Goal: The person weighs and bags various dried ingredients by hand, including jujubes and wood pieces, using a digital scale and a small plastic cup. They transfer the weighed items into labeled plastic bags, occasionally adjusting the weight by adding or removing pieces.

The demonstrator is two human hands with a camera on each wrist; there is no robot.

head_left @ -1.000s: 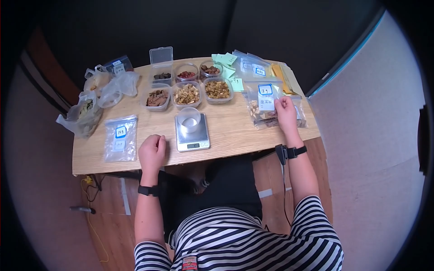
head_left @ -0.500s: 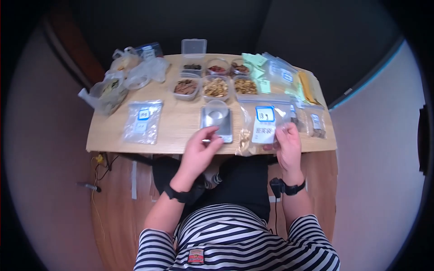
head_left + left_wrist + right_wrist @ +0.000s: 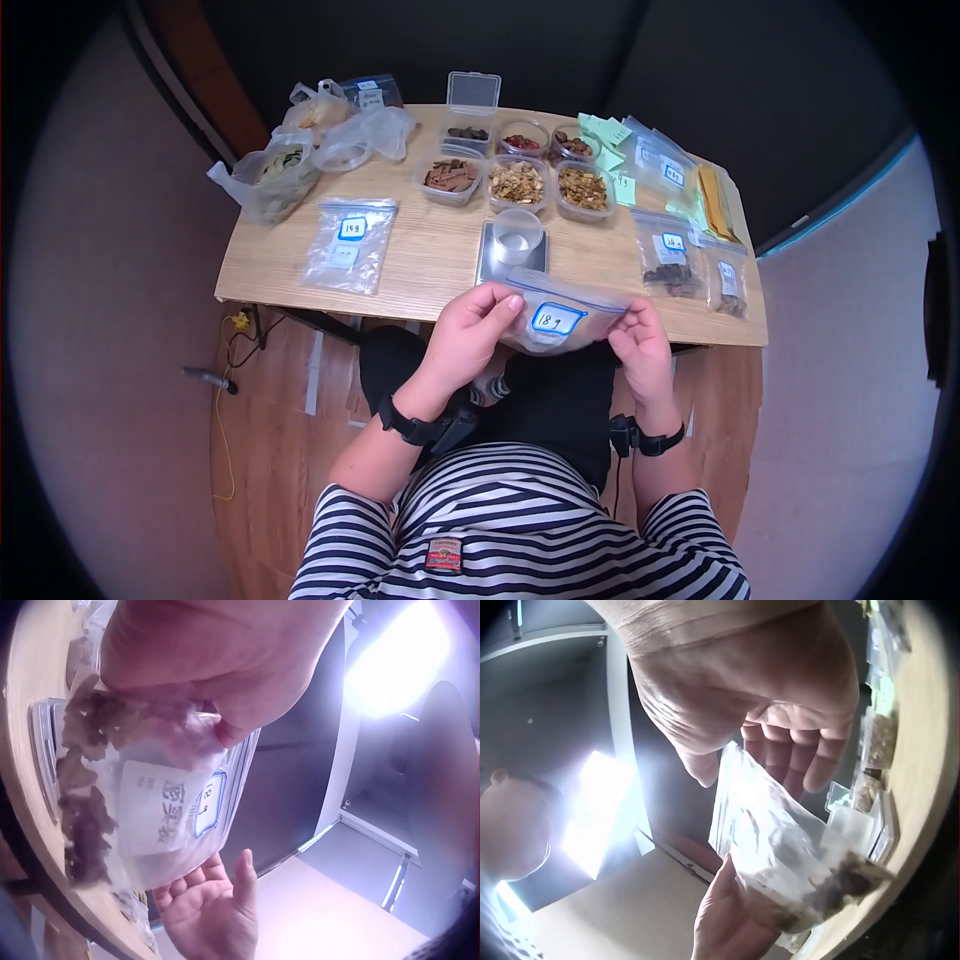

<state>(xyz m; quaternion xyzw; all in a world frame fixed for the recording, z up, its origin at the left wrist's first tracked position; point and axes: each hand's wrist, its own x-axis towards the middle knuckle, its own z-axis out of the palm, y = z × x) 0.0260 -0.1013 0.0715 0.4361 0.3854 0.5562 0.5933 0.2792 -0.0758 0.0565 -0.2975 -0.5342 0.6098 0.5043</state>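
Observation:
A clear zip bag (image 3: 575, 338) labelled 18 g is held up over the table's front edge. My left hand (image 3: 465, 335) pinches its upper left corner between thumb and fingers. At the opposite corner is my right hand (image 3: 645, 355), fingers loosely bent at the bag's edge, thumb standing apart from the plastic in the left wrist view. Brown, crumpled dried pieces (image 3: 88, 817) lie in the bottom of the bag. Just behind it, a digital scale (image 3: 490, 262) carries a clear plastic cup (image 3: 518, 238); the bag hides the scale's front.
Beyond the scale stand several clear tubs, among them one of brown bark-like strips (image 3: 450, 178). Another zip bag (image 3: 350, 250), marked 15 g, lies flat at left, near knotted plastic bags (image 3: 285, 185). More filled zip bags (image 3: 668, 258) and green notes (image 3: 605, 130) are at right.
My right hand has brought the 18 g bag from the pile at right to the front middle. My left hand has come across from the table's front edge and taken hold of its corner.

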